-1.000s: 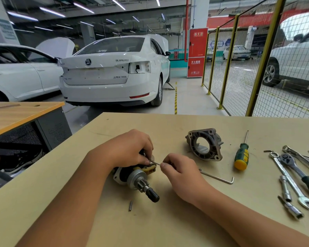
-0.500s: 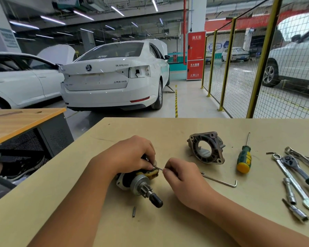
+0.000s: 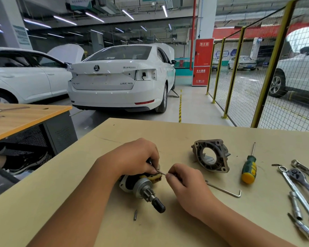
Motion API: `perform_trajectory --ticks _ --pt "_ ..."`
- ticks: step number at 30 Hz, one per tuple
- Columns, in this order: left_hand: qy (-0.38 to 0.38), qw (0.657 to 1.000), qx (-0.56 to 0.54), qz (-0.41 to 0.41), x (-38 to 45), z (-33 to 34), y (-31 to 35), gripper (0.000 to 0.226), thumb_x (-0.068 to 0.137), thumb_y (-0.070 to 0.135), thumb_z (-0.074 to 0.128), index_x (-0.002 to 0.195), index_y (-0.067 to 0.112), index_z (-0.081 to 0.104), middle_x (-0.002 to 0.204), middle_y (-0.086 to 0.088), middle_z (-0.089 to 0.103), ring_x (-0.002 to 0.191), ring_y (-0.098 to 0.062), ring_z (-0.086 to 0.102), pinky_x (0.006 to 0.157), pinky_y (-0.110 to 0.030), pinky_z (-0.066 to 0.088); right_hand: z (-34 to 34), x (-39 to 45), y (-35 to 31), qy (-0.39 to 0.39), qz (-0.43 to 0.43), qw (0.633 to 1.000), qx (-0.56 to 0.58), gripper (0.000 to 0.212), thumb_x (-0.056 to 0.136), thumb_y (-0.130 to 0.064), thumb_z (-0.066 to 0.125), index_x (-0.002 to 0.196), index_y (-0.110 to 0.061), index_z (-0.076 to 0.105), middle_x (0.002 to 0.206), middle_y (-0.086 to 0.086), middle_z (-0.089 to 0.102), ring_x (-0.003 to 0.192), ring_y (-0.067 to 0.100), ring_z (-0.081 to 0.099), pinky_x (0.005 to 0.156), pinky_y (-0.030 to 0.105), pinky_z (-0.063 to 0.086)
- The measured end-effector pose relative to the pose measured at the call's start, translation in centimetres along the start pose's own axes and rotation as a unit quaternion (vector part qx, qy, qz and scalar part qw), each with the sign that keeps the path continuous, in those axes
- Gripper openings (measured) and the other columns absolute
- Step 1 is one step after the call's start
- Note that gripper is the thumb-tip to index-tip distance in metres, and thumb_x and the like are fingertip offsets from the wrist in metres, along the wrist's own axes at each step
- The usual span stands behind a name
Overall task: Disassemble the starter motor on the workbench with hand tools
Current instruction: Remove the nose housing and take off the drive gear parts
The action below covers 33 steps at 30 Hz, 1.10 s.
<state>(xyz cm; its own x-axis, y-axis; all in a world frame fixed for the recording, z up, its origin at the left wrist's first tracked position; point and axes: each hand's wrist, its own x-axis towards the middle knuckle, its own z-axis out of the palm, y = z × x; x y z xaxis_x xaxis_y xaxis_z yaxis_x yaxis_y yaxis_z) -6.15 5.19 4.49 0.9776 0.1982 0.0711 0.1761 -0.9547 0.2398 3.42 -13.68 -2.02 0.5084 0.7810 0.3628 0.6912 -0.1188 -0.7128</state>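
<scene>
While the left hand (image 3: 136, 157) grips the starter motor (image 3: 141, 184) lying on the workbench (image 3: 168, 136) at lower centre of the frame, the right hand (image 3: 185, 184) pinches a thin metal pin (image 3: 161, 173) at its yellowish top.

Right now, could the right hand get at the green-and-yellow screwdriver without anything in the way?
Probably yes. The right hand pinches a thin pin at the starter motor, and only bare workbench and a bent hex key lie toward the screwdriver.
</scene>
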Motion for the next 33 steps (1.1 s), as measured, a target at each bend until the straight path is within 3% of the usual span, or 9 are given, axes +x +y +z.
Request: perform_trajectory --ticks 4,7,12,15,17,21,25,28,33 --pt "-0.001 1.000 0.000 0.002 -0.2 -0.1 0.2 0.009 0.084 0.030 0.083 0.088 0.036 0.078 0.111 0.021 0.065 0.097 -0.002 0.063 0.086 -0.039 0.058 -0.1 -0.4 0.0 0.021 -0.052 0.994 -0.097 0.019 0.098 -0.034 0.055 0.081 -0.026 0.055 0.060 -0.006 0.054 0.056 0.015 0.049 0.050 0.027 0.033" --pt "-0.011 1.000 -0.009 0.015 -0.3 -0.3 0.4 0.011 0.086 0.027 0.082 0.092 0.035 0.080 0.117 0.022 0.064 0.102 0.000 0.061 0.090 -0.038 0.056 -0.1 -0.9 -0.7 0.048 -0.157 0.949 -0.269 0.020 0.092 -0.029 0.060 0.078 -0.021 0.050 0.056 -0.004 0.048 0.045 0.022 0.041 0.041 0.034 0.027" --pt "-0.050 0.997 -0.044 0.033 -0.5 -0.3 0.9 0.013 0.092 0.024 0.077 0.100 0.033 0.081 0.127 0.021 0.064 0.111 0.001 0.059 0.099 -0.037 0.052 -0.2 -1.2 -1.6 0.067 -0.184 0.935 -0.297 0.029 0.081 -0.023 0.074 0.076 -0.022 0.045 0.051 -0.006 0.044 0.041 0.023 0.023 0.036 0.030 0.020" --pt "-0.046 0.998 -0.040 0.034 -0.3 -0.1 1.1 0.010 0.092 0.023 0.077 0.094 0.032 0.081 0.126 0.020 0.064 0.112 -0.003 0.060 0.099 -0.039 0.052 -0.2 -1.3 -1.4 0.057 -0.122 0.958 -0.254 0.024 0.093 -0.051 0.049 0.085 -0.029 0.049 0.065 -0.009 0.053 0.053 0.019 0.047 0.045 0.034 0.036" --pt "-0.040 0.998 -0.038 0.038 -0.2 0.1 1.2 0.007 0.092 0.025 0.078 0.091 0.032 0.079 0.126 0.020 0.063 0.112 -0.004 0.060 0.099 -0.040 0.052 -0.3 -1.4 -1.1 0.069 -0.058 0.977 -0.195 0.047 0.088 -0.075 0.026 0.098 -0.036 0.051 0.076 -0.014 0.056 0.072 0.010 0.055 0.061 0.033 0.045" --pt "-0.036 0.997 -0.064 0.032 -0.2 0.0 1.2 0.008 0.090 0.022 0.080 0.090 0.029 0.080 0.125 0.020 0.065 0.113 -0.004 0.061 0.100 -0.040 0.052 -0.9 -1.6 -1.1 0.095 0.005 0.986 -0.138 0.062 0.080 -0.086 0.022 0.094 -0.035 0.054 0.067 -0.012 0.058 0.071 0.002 0.056 0.062 0.030 0.048" --pt "-0.035 0.996 -0.073 0.028 -0.3 -0.4 1.2 0.009 0.087 0.018 0.082 0.089 0.026 0.080 0.122 0.019 0.065 0.113 -0.005 0.061 0.101 -0.041 0.051 -1.1 -1.6 -1.0 0.104 0.014 0.993 -0.046 0.050 0.083 -0.075 0.044 0.070 -0.028 0.058 0.058 -0.008 0.058 0.057 0.007 0.054 0.051 0.027 0.041" --pt "-0.032 0.996 -0.079 0.027 -0.4 -0.4 1.3 0.008 0.086 0.016 0.083 0.089 0.024 0.081 0.119 0.019 0.065 0.113 -0.004 0.062 0.102 -0.039 0.051 -0.9 -1.3 -0.7 0.108 -0.018 0.994 -0.011 0.033 0.087 -0.053 0.062 0.068 -0.027 0.061 0.056 -0.007 0.056 0.055 0.009 0.053 0.048 0.019 0.035" --pt "-0.026 0.995 -0.091 0.025 -0.4 -0.2 1.3 0.008 0.084 0.014 0.085 0.087 0.020 0.080 0.120 0.014 0.068 0.111 -0.003 0.063 0.102 -0.035 0.050 -0.4 -1.3 -0.1 0.119 -0.133 0.977 -0.115 0.021 0.089 -0.025 0.073 0.073 -0.015 0.064 0.052 -0.007 0.053 0.045 0.016 0.048 0.043 0.036 0.044"
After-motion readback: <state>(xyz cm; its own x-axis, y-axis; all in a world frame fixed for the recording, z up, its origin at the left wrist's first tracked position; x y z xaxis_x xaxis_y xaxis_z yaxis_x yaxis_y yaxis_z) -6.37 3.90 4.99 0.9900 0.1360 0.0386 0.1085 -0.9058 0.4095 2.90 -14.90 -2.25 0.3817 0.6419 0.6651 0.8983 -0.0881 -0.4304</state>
